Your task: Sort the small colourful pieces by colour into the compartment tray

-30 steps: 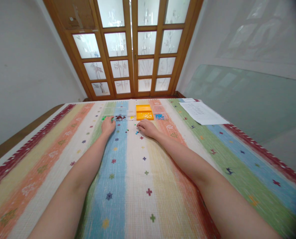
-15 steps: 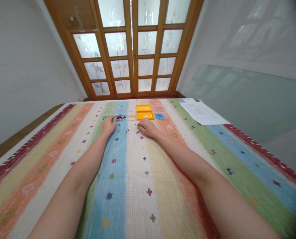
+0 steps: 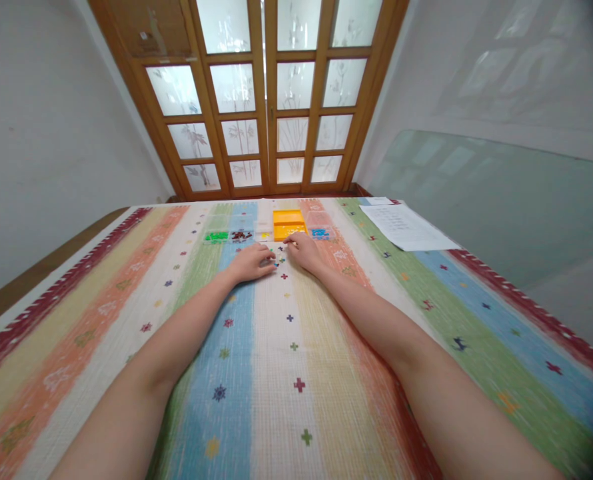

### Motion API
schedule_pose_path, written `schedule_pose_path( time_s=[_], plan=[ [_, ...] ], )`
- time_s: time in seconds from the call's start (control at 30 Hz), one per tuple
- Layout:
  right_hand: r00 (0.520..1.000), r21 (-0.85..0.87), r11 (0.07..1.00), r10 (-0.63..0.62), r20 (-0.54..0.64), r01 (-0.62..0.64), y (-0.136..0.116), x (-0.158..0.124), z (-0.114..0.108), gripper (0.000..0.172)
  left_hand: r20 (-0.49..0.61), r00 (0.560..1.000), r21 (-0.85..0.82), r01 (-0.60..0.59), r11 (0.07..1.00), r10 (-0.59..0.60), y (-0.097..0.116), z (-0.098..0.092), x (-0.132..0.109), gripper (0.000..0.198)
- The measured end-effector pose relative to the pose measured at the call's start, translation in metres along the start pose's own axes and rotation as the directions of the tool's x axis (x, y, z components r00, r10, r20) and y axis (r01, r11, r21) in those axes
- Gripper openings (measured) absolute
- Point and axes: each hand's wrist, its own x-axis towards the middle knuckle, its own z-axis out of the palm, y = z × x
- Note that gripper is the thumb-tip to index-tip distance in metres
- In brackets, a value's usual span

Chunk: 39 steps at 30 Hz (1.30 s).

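My left hand (image 3: 254,263) is over the cloth in the middle, its fingers curled beside a few tiny coloured pieces (image 3: 281,259). Whether it pinches one is too small to make out. On the other side of these pieces, my right hand (image 3: 300,250) has its fingers bent at the front edge of an open yellow box (image 3: 288,217); its fingertips are too small to read. Clear boxes stand in a row, with green pieces (image 3: 217,236), dark red pieces (image 3: 241,236), yellow pieces (image 3: 265,235) and, right of the yellow box, blue pieces (image 3: 320,233).
A striped cloth (image 3: 271,400) covers the table. White paper sheets (image 3: 406,227) lie at the back right. Behind the table stand wooden doors with glass panes (image 3: 291,87), and a pale green panel (image 3: 491,193) leans along the right wall.
My left hand has moved right and nearer, from the green pieces to the small pieces in the middle. My right hand has shifted slightly right and away, towards the yellow box.
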Motion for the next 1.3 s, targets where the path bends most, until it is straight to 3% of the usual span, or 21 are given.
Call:
schedule_pose_path(
  time_s=[0.1,0.2,0.4,0.57,0.77,0.93,1.07,1.13,1.3],
  plan=[
    [0.999,-0.022,0.998,0.052,-0.001,-0.052,0.003,0.0,0.001,0.025,0.02,1.0,0.081,-0.023,0.996,0.021,0.013,0.006,0.003,0.034],
    [0.996,-0.08,0.994,0.077,0.042,-0.074,0.002,-0.002,0.002,0.025,-0.016,1.0,0.161,0.021,0.987,-0.018,0.014,0.01,0.004,0.032],
    [0.982,-0.158,0.982,-0.069,0.178,0.098,-0.006,-0.006,0.001,0.023,-0.109,0.987,0.211,0.14,0.967,-0.119,-0.005,0.011,0.001,0.029],
    [0.955,-0.095,0.979,-0.154,0.252,0.183,-0.009,-0.007,-0.002,0.023,-0.138,0.975,0.144,0.196,0.97,-0.176,-0.017,0.014,-0.002,0.034],
    [0.941,-0.037,0.976,-0.196,0.276,0.214,-0.008,-0.007,-0.006,0.018,-0.07,0.991,0.02,0.116,0.993,-0.114,-0.02,0.02,-0.002,0.053],
    [0.924,0.054,0.968,-0.249,0.291,0.244,-0.008,-0.007,-0.004,0.019,0.005,1.0,-0.011,0.005,1.0,-0.005,-0.018,0.019,0.001,0.049],
    [0.955,0.118,0.985,-0.15,0.254,0.123,-0.008,-0.004,-0.004,0.03,-0.025,0.999,-0.021,-0.035,0.999,0.035,-0.019,0.018,0.003,0.044],
    [0.959,0.096,0.991,-0.117,0.258,0.095,-0.008,-0.003,-0.005,0.03,-0.046,0.998,-0.035,-0.036,0.999,0.035,-0.019,0.018,0.003,0.04],
    [0.937,0.009,0.978,-0.204,0.285,0.21,-0.008,-0.004,-0.006,0.016,-0.099,0.993,-0.03,0.06,0.998,-0.062,-0.016,0.016,0.002,0.032]
  ],
)
